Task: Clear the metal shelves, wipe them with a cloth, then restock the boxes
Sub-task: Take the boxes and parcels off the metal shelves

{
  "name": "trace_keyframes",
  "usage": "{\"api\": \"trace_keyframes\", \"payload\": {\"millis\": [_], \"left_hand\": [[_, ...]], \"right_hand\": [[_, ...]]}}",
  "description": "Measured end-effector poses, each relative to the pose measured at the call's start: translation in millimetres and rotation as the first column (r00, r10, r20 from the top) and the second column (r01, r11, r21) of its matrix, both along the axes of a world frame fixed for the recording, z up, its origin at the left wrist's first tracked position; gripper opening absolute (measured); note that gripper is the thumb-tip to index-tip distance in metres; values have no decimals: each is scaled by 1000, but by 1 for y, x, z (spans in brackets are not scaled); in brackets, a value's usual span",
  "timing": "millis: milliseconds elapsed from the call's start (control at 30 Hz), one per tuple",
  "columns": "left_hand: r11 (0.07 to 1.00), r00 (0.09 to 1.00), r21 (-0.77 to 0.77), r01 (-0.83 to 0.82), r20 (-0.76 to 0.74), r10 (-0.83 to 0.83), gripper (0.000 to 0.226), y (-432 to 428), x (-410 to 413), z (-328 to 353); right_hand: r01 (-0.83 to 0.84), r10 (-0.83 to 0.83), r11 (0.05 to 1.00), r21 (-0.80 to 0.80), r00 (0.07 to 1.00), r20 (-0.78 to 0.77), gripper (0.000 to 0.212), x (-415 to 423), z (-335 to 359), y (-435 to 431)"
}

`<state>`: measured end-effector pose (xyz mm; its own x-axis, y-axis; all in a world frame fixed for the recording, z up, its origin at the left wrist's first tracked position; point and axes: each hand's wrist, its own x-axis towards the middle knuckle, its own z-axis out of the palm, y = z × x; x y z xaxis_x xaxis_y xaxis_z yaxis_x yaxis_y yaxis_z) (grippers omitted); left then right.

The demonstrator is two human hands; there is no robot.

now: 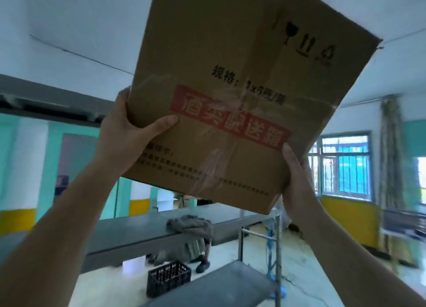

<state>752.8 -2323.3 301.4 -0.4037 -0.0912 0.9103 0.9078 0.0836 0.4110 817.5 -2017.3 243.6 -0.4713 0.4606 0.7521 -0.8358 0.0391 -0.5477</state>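
Observation:
A large brown cardboard box (230,71) with a red printed label and clear tape is raised high in front of me, tilted to the right. My left hand (124,131) grips its lower left corner, thumb across the front face. My right hand (297,180) grips the lower right corner, thumb on the face, fingers hidden behind. Below, a metal shelf (221,283) with upright posts stands bare. A grey-brown cloth (191,225) lies crumpled on the edge of a long metal table (129,233).
A black plastic crate (168,278) sits on the floor between the table and the shelf. Someone's shoe and leg show under the table. Windows with curtains line the right wall, with a metal rack (403,223) beneath them.

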Motion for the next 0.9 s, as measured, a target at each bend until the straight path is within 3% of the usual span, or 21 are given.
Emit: {"api": "trace_keyframes", "payload": {"millis": [233, 367, 433, 533, 633, 733, 900], "left_hand": [[948, 942, -47, 314, 143, -305, 75, 91, 74, -99], [839, 826, -118, 531, 294, -481, 68, 153, 105, -157], [789, 776, -148, 597, 354, -521, 68, 176, 118, -188], [710, 684, -171, 683, 493, -538, 65, 204, 139, -247], [604, 573, -189, 774, 616, -541, 68, 222, 154, -318], [538, 495, -197, 820, 716, -492, 71, 227, 161, -381], [384, 389, -238, 892, 838, -384, 77, 228, 152, -468]], "right_hand": [[320, -298, 921, -223, 946, 126, 53, 165, -107, 40], [488, -425, 831, -268, 867, 260, 45, 252, -169, 58], [584, -477, 759, -288, 800, 364, 59, 283, -201, 61], [737, -523, 605, -301, 653, 547, 84, 325, -261, 62], [840, -531, 472, -268, 513, 674, 86, 361, -324, 54], [877, -496, 420, -233, 437, 750, 78, 382, -369, 35], [940, -372, 255, -226, 311, 875, 99, 391, -437, -2]]}}
